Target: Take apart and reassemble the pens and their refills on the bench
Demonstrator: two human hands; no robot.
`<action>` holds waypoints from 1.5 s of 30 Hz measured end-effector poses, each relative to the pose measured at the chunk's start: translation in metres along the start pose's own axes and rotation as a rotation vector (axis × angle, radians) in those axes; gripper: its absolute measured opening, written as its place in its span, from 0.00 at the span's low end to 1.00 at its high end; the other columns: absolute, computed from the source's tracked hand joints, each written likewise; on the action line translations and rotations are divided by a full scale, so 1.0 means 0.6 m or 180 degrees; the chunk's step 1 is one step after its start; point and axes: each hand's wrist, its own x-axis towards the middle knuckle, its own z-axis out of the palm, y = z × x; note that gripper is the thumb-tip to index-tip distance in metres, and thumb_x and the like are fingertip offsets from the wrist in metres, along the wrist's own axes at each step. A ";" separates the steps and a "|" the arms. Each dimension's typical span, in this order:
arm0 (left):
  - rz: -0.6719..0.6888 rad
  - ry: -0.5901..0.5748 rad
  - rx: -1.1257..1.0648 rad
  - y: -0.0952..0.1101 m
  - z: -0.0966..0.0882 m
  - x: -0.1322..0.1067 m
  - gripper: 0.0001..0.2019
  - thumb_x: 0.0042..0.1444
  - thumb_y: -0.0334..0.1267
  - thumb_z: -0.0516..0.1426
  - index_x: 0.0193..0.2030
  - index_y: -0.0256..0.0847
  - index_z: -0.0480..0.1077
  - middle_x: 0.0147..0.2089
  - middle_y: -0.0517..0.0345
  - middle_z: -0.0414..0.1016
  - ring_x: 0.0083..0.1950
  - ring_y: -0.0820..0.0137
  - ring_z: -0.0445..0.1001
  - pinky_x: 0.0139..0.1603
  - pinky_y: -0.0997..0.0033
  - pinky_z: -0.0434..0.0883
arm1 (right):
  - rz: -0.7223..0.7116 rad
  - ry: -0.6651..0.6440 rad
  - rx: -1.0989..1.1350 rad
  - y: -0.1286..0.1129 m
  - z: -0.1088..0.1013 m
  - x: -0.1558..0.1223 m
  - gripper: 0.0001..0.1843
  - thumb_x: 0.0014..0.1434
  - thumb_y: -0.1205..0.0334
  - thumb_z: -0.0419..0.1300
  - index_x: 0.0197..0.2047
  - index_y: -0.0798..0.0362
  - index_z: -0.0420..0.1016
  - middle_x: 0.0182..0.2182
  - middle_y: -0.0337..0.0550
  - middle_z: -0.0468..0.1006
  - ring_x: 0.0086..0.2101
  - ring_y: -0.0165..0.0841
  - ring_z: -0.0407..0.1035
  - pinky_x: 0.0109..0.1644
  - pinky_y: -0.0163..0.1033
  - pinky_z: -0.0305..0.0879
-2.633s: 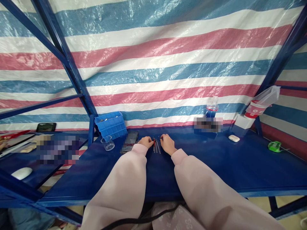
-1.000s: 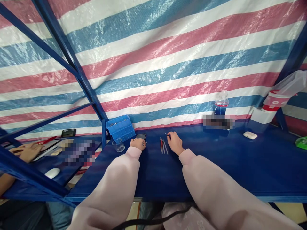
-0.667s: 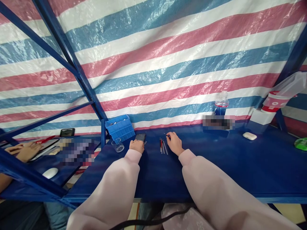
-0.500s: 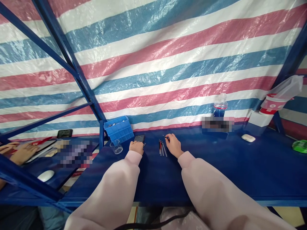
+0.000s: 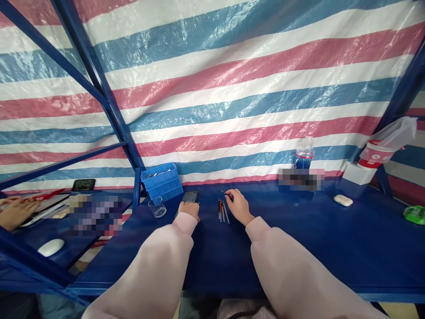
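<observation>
My left hand (image 5: 190, 210) rests curled on the blue table (image 5: 299, 239) at the near end of a dark phone (image 5: 190, 196), its fingers closed against the phone. My right hand (image 5: 238, 205) lies to the right of a small row of thin red and grey sticks (image 5: 222, 209). Its fingertips are pinched on a tiny dark piece (image 5: 227, 194) just above the table. Both arms wear pale pink sleeves.
A blue compartment box (image 5: 161, 180) and a clear small cup (image 5: 156, 207) stand left of the phone. A bottle (image 5: 303, 156), white earbud case (image 5: 342, 200), red-and-white cup (image 5: 373, 155) and green object (image 5: 414, 214) lie right. Another person's hand (image 5: 13, 212) and a white mouse (image 5: 50, 247) occupy the left desk.
My left hand left the sticks and went left to the phone. My right hand stayed by the sticks, pinching the small piece. The view tilted and shifted slightly.
</observation>
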 end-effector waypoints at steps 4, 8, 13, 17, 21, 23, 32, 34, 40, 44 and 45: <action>0.0054 0.0154 -0.0175 -0.005 0.000 -0.008 0.10 0.39 0.38 0.61 0.31 0.39 0.71 0.38 0.47 0.76 0.45 0.57 0.72 0.47 0.62 0.58 | -0.0012 0.0087 0.0337 -0.020 -0.016 0.007 0.11 0.57 0.60 0.50 0.39 0.50 0.70 0.33 0.39 0.70 0.32 0.29 0.66 0.32 0.32 0.60; 0.0295 0.0621 -0.0648 -0.007 -0.016 -0.021 0.04 0.41 0.38 0.58 0.23 0.40 0.69 0.32 0.55 0.76 0.40 0.63 0.72 0.45 0.64 0.57 | -0.0151 -0.0241 0.1017 -0.045 -0.043 0.006 0.11 0.56 0.59 0.52 0.38 0.51 0.72 0.30 0.38 0.73 0.29 0.29 0.66 0.34 0.33 0.62; 0.0753 0.1393 -0.1332 0.002 -0.046 -0.051 0.03 0.44 0.38 0.56 0.26 0.42 0.68 0.28 0.62 0.73 0.36 0.69 0.71 0.44 0.67 0.56 | -0.0442 -0.0916 0.1781 -0.071 -0.089 -0.022 0.11 0.56 0.58 0.53 0.38 0.53 0.73 0.27 0.39 0.73 0.28 0.29 0.67 0.33 0.33 0.62; 0.0815 0.1630 -0.1450 0.011 -0.059 -0.069 0.03 0.45 0.37 0.55 0.26 0.42 0.67 0.27 0.62 0.72 0.34 0.71 0.69 0.44 0.68 0.56 | -0.0449 -0.1036 0.1918 -0.073 -0.113 -0.045 0.11 0.56 0.58 0.54 0.39 0.52 0.74 0.26 0.38 0.72 0.27 0.28 0.66 0.31 0.33 0.61; 0.0906 0.1788 -0.1392 0.013 -0.064 -0.074 0.03 0.46 0.36 0.54 0.26 0.42 0.67 0.28 0.61 0.72 0.34 0.71 0.68 0.44 0.67 0.56 | -0.0435 -0.0975 0.1780 -0.063 -0.123 -0.051 0.11 0.57 0.59 0.53 0.40 0.50 0.74 0.25 0.37 0.70 0.26 0.28 0.63 0.29 0.32 0.60; 0.0991 0.1865 -0.1316 0.015 -0.066 -0.076 0.03 0.46 0.36 0.54 0.26 0.42 0.68 0.27 0.62 0.72 0.33 0.72 0.68 0.43 0.67 0.55 | -0.0443 -0.1004 0.1740 -0.061 -0.126 -0.052 0.11 0.57 0.58 0.53 0.41 0.49 0.74 0.26 0.37 0.71 0.25 0.28 0.62 0.29 0.33 0.60; 0.1531 0.2508 -0.1125 0.029 -0.073 -0.096 0.04 0.48 0.31 0.52 0.26 0.40 0.67 0.24 0.64 0.71 0.31 0.73 0.66 0.37 0.66 0.53 | -0.0476 -0.1145 0.1597 -0.070 -0.132 -0.067 0.13 0.57 0.58 0.53 0.42 0.50 0.74 0.32 0.41 0.74 0.30 0.30 0.66 0.35 0.35 0.63; 0.1600 0.2618 -0.1113 0.028 -0.074 -0.097 0.04 0.48 0.30 0.52 0.26 0.40 0.67 0.24 0.64 0.71 0.31 0.73 0.66 0.37 0.66 0.52 | -0.0473 -0.1084 0.1582 -0.069 -0.134 -0.068 0.13 0.58 0.58 0.53 0.43 0.50 0.74 0.33 0.41 0.74 0.31 0.30 0.66 0.35 0.35 0.63; 0.1746 0.2825 -0.1266 0.026 -0.081 -0.105 0.04 0.49 0.31 0.53 0.27 0.42 0.69 0.25 0.66 0.73 0.30 0.74 0.67 0.38 0.66 0.52 | -0.0466 -0.1021 0.1736 -0.074 -0.148 -0.068 0.12 0.59 0.59 0.51 0.44 0.51 0.71 0.31 0.40 0.73 0.33 0.30 0.67 0.37 0.35 0.63; 0.1805 0.2969 -0.1438 0.026 -0.087 -0.111 0.05 0.51 0.32 0.54 0.30 0.43 0.71 0.26 0.66 0.74 0.31 0.75 0.68 0.40 0.66 0.53 | -0.0621 -0.1032 0.1794 -0.087 -0.158 -0.071 0.14 0.61 0.60 0.49 0.47 0.50 0.69 0.33 0.40 0.73 0.34 0.30 0.67 0.37 0.34 0.64; 0.1805 0.3008 -0.1485 0.026 -0.088 -0.112 0.05 0.52 0.33 0.54 0.31 0.44 0.71 0.27 0.66 0.75 0.31 0.74 0.68 0.40 0.66 0.53 | -0.0643 -0.0990 0.1782 -0.090 -0.159 -0.072 0.14 0.61 0.60 0.49 0.48 0.50 0.69 0.35 0.41 0.73 0.34 0.30 0.67 0.37 0.35 0.64</action>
